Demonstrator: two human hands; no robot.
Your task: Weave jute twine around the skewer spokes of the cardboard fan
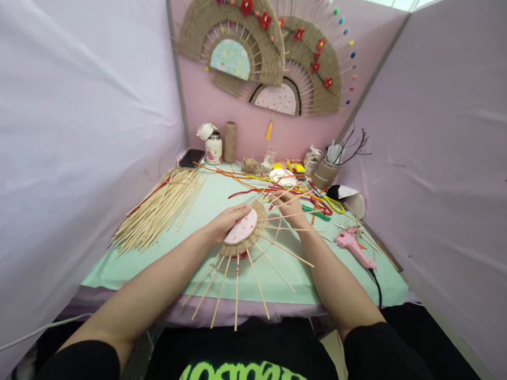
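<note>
My left hand (pixel 227 222) grips a half-round fan frame (pixel 260 221) by its straight side, thumb on top. Its centre is a pink dotted fabric half-disc (pixel 242 229), bordered by a band of woven brown twine. Thin wooden sticks (pixel 258 283) spread outward from the band, toward my body and to the right. A loose strand of twine (pixel 240 268) loops among them. At the far edge of the frame, my right hand (pixel 287 202) is closed among the upper sticks, fingertips pinched together. What lies between those fingertips is too small to make out.
A pile of sticks (pixel 161 209) lies at left. Colourful pipe cleaners (pixel 253 184) lie behind the frame. A pink glue gun (pixel 355 248) and green-handled tool (pixel 317 211) are at right. A phone (pixel 191 158), jar (pixel 213 148) and twine spool (pixel 230 141) line the back, below finished fans (pixel 267 59).
</note>
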